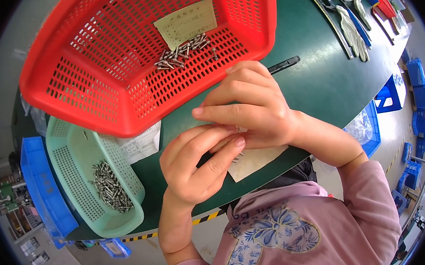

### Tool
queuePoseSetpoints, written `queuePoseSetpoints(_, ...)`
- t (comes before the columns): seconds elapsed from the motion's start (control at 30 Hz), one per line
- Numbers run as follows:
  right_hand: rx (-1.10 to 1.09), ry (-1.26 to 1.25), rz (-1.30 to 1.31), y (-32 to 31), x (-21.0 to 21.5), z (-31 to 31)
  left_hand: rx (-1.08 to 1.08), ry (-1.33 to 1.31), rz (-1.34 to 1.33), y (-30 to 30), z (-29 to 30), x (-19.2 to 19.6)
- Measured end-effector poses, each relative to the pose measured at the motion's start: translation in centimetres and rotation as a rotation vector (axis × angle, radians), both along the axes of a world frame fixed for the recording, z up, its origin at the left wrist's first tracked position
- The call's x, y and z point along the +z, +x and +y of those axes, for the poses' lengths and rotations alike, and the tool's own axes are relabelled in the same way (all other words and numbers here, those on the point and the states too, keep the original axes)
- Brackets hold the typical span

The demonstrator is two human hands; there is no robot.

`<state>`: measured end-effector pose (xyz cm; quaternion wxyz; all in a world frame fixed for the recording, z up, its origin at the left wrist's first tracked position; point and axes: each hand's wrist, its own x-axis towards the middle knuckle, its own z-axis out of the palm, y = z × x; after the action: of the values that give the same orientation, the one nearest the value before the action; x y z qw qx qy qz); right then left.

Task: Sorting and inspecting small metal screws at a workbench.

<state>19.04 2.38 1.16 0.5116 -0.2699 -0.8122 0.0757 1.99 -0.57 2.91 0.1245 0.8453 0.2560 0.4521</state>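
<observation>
Pinched between both sets of fingertips, small metal pins (pixel 238 155) are being worked just above a pale card (pixel 254 161) at the table's near edge. By the left hand (pixel 195 168) the pins are gripped from below, fingers curled inward; how many are held cannot be told, since most is hidden by the knuckles. The right hand (pixel 250 105) is laid over from twelve o'clock, fingers closed down on the same spot, so the tiny parts are steadied from two sides, probably because they are too small for one hand alone.

At eleven o'clock a red basket (pixel 122 104) is propped up at a tilt, and a heap of pins (pixel 182 53) with a paper slip (pixel 187 23) is kept within easy reach there. At nine o'clock a green basket (pixel 71 152) is set flat, a second pile (pixel 110 186) gathered in it, apart from the first. A blue bin (pixel 39 189) is seen beyond it. White gloves (pixel 353 29) are left at two o'clock, well apart.
</observation>
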Motion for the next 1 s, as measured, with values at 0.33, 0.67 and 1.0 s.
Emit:
queuePoseSetpoints(0.33,0.755,-0.693,0.688,3.9,4.0,-1.7,0.401,0.075,-0.040,-3.1,-0.4,0.7)
queuePoseSetpoints(0.67,1.652,-0.740,0.630,6.8,12.6,-7.7,1.129,-0.382,0.235,-15.4,-5.2,1.9)
queuePoseSetpoints(1.0,1.630,-0.606,0.463,6.5,13.0,-8.2,0.740,-0.048,0.115,-5.1,-2.1,3.4)
